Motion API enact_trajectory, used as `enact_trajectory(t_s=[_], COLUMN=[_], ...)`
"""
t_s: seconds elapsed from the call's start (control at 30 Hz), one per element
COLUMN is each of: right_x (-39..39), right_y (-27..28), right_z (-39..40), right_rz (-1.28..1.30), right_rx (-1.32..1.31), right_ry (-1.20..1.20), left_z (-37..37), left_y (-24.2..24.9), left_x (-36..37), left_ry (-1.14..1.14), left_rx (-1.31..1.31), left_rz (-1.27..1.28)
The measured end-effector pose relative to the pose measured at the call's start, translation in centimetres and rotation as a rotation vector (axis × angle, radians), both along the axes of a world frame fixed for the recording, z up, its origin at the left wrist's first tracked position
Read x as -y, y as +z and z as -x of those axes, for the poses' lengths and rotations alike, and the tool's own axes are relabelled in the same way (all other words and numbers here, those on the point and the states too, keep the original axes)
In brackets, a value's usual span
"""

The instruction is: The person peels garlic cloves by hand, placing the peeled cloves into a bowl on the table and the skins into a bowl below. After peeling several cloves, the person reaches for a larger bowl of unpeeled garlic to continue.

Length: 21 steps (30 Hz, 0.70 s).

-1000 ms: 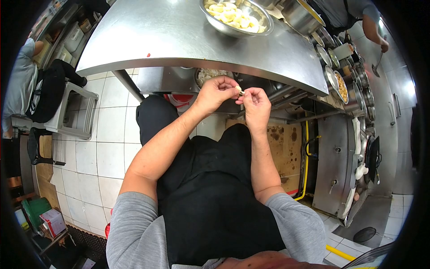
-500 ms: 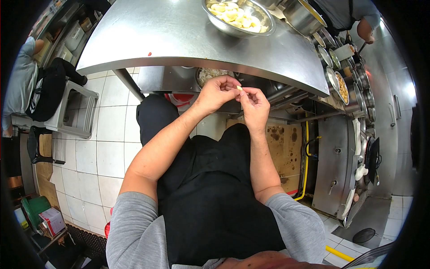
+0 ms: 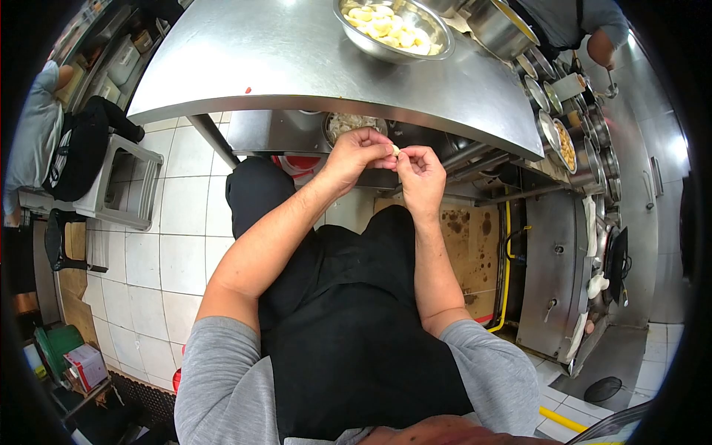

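Note:
A small pale garlic clove [image 3: 395, 150] is pinched between the fingertips of both hands, below the table's front edge. My left hand [image 3: 357, 157] is closed on its left side, thumb and fingers pressed together. On the other side my right hand [image 3: 423, 175] grips it with thumb and forefinger. Beneath the table, a bowl of papery whitish skins [image 3: 343, 124] is partly hidden by my left hand. A steel bowl [image 3: 437, 55] on the tabletop holds several pale yellow peeled cloves [image 3: 389, 28].
The steel table [image 3: 222, 63] spans the space ahead, with a small red scrap on it. At right are pots and a bowl of brown pieces [image 3: 567, 147]. A grey plastic stool [image 3: 141, 185] stands left. Other people work at far left and upper right.
The clove has turned slightly between my fingertips, and my hands have barely shifted. At upper right, the other person's hand has moved, and a ladle now shows below it.

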State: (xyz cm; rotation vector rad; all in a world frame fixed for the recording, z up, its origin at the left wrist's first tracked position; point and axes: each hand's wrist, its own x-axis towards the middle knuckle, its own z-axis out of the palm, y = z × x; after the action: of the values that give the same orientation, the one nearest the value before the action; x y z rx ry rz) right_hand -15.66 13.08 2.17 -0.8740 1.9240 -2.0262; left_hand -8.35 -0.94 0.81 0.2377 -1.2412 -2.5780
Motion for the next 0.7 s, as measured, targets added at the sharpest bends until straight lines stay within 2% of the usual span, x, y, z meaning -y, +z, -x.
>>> enact_trajectory(t_s=[0.3,0.37,0.53,0.7], right_x=[0.1,0.5,0.1,-0.2], right_y=[-0.8,-0.1,-0.1,1.0], right_z=[0.0,-0.3,0.6,0.5], right_rz=[-0.063,0.04,0.02,0.093], right_rx=[-0.018,0.013,0.002,0.245], right_ry=[-0.016,-0.02,-0.026,0.069], left_z=[0.3,0.3,0.3,0.4], left_y=[-0.4,-0.4,-0.3,-0.1], left_x=[0.5,0.6,0.2,-0.1], left_ry=[0.081,0.09,0.043,0.062], left_rx=[0.008,0.02,-0.049,-0.11], left_rz=[-0.04,-0.015,-0.025,0.122])
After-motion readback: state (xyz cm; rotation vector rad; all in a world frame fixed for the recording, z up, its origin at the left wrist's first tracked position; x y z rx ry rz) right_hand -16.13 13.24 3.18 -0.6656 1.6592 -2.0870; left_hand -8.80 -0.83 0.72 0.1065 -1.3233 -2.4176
